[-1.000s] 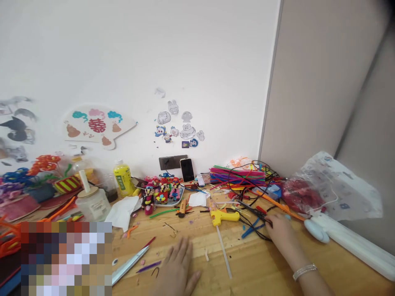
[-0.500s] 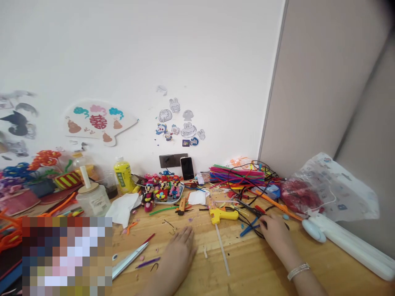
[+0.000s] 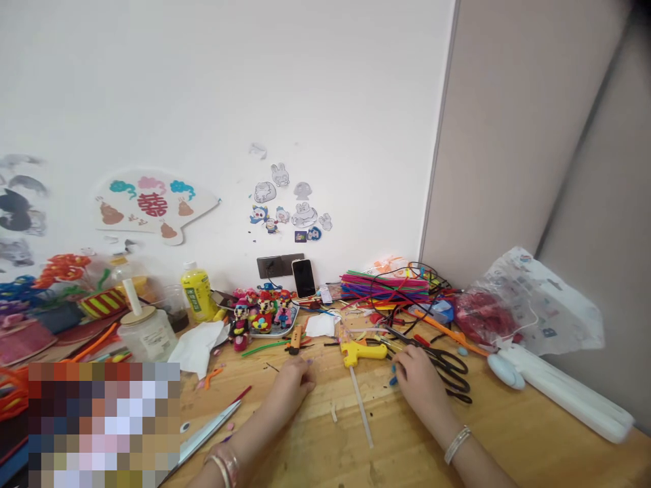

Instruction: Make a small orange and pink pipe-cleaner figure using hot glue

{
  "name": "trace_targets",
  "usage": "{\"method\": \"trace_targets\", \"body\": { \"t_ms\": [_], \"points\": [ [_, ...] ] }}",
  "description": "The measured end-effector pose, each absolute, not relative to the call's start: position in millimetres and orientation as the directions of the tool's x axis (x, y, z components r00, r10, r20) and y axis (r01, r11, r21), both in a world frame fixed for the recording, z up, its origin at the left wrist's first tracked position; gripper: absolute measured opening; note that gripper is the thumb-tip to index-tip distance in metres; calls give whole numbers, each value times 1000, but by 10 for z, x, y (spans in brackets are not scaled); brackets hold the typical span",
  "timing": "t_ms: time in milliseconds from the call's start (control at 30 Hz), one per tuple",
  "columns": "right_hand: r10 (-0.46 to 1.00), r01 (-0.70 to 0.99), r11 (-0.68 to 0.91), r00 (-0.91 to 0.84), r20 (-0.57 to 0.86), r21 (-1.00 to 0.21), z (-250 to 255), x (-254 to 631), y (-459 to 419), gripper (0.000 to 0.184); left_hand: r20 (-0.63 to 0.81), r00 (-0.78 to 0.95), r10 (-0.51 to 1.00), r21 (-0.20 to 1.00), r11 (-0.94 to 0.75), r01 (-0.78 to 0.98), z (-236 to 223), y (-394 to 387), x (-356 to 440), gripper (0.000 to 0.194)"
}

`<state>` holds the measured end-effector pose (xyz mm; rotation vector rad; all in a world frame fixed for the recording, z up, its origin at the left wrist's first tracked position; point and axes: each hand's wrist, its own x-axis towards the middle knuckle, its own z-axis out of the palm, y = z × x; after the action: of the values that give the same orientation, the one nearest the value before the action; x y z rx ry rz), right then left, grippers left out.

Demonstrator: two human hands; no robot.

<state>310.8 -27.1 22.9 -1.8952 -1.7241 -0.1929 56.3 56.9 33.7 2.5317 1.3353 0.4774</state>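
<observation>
Glue gun [image 3: 367, 352] at ten o'clock from right hand [image 3: 418, 375]: steer wide. Right hand curled at blue strip [image 3: 393, 381], left hand [image 3: 295, 381] half-curled; grips unclear.

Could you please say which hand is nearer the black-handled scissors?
The right hand, beside the scissors; the left hand lies left of the glue gun.

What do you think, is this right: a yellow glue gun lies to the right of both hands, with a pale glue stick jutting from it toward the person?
Not quite: the head view shows the yellow glue gun between the left hand and the right hand. The pale glue stick does jut from it toward the person.
</observation>
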Motion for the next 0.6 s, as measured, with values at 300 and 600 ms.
{"method": "trace_targets", "body": {
  "t_ms": [300, 600],
  "points": [
    [882, 932, 84, 96, 461, -354, 163, 2917, -251, 24, 153, 562, 813, 320, -579, 750, 374, 554, 578, 13],
    [886, 930, 99, 79, 456, -354, 109, 2915, -238, 25, 118, 607, 786, 324, -608, 725, 455, 509, 611, 15]
  ]
}}
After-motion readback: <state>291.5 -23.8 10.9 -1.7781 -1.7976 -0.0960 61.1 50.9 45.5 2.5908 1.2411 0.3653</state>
